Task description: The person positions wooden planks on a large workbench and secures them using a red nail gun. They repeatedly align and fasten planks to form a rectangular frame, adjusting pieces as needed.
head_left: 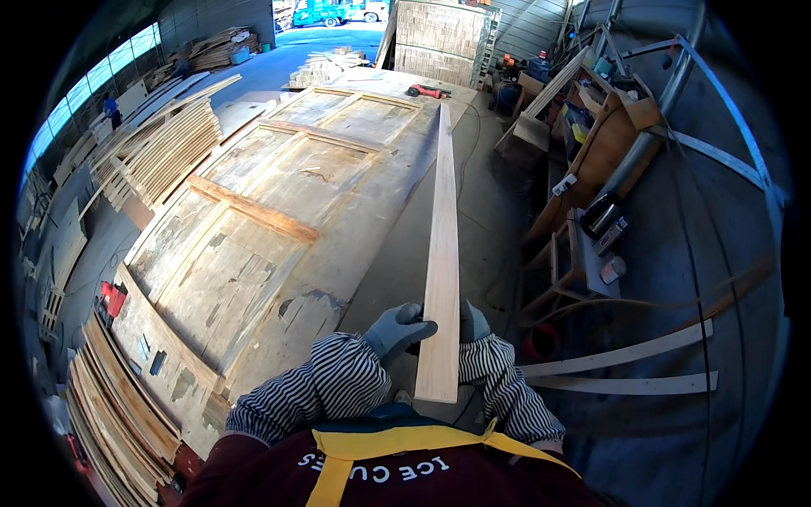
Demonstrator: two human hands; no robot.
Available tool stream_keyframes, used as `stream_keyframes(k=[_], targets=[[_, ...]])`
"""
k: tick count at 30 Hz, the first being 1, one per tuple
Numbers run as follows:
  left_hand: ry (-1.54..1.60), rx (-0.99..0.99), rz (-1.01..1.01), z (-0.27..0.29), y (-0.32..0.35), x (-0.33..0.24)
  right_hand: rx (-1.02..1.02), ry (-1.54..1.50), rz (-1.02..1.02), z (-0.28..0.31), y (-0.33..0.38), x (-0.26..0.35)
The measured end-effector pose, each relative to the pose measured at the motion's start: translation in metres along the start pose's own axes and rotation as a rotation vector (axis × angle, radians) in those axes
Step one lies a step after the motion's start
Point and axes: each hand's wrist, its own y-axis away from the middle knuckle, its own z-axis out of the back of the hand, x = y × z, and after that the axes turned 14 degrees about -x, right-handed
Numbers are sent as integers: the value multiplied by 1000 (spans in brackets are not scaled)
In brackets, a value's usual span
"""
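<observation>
Nearest, the person's striped sleeves [353,372] lead to two gloved hands set at either side of a long, pale board [442,245]. The left hand [395,332] is clamped on the board's left edge, thumb over the top face. The right hand [476,324] is at the opposite edge, partly hidden behind the wood, so whether its fingers close on it cannot be told.

The likeliest trouble is leverage: both hands are near the close end, and the long run beyond them could dip or swing if the grip loosens. Smooth wood against glove fabric (an easy pairing to slip) might cause that. The short near end also points at the torso, so a shove from the far end could drive it into the body.

The board, then, lies between the hands, a short piece reaching past them toward the person and most of it stretching away. To its left is the bench [359,241], bearing a frame of slats [253,209] that a sideways swing might knock.

Farther off, the board's tip is near a red tool [429,90] and could bump it; whether that tip rests on the bench is unclear. Behind stands a tall timber stack [439,38].
</observation>
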Motion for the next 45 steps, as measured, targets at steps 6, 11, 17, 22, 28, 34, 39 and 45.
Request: stream_keyframes(k=[6,11,17,22,28,34,39,45], targets=[[-501,-16,-71,-40,-33,93,-647,488,-437,52,-119,18],[-578,87,34,-67,-45,148,-784,898,-433,18,-122,6],[-467,131,-153,-128,-81,183,-752,1078,107,110,-150,-21],[-688,453,153,-103,-146,113,-625,1010,194,58,-145,43],[158,-288,-84,65,-224,50,-430,756,411,35,-189,52],[373,-812,-539,255,-224,-138,-155,710,478,-18,-232,53],[534,-1063,-782,386,-202,-220,176,934,790,-48,-292,39],[909,-1085,-835,490,-142,-166,734,956,647,-88,-357,52]])
